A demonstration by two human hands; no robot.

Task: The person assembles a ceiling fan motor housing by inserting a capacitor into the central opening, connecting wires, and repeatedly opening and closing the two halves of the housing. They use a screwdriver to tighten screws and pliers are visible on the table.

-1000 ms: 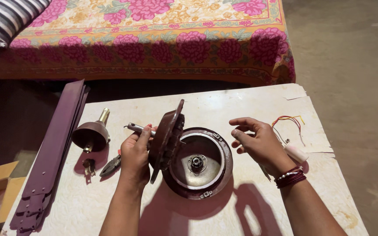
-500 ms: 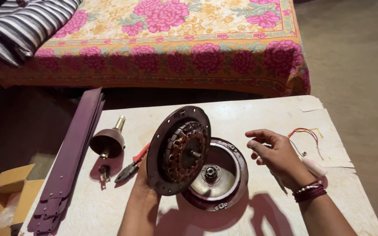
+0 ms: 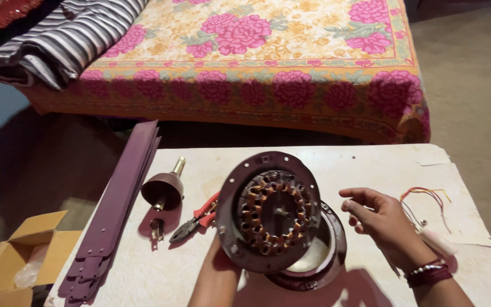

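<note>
Tilted further up since half a second ago, the stator [image 3: 272, 213] now stands nearly on edge at centre frame, copper windings facing the camera, above the lower cover [image 3: 319, 262] on the table [image 3: 370, 165]. My left hand [image 3: 220, 262] is mostly hidden behind it, apparently gripping its rim from the back, while the right hand [image 3: 383, 220] hovers just beside it, half open and holding nothing. It looks heavy and stiff with fragile windings, so the rim is the safest hold; pliers [image 3: 195, 219], a canopy [image 3: 163, 190] and blades [image 3: 115, 213] lie left, wires [image 3: 427, 196] right, none blocking
</note>
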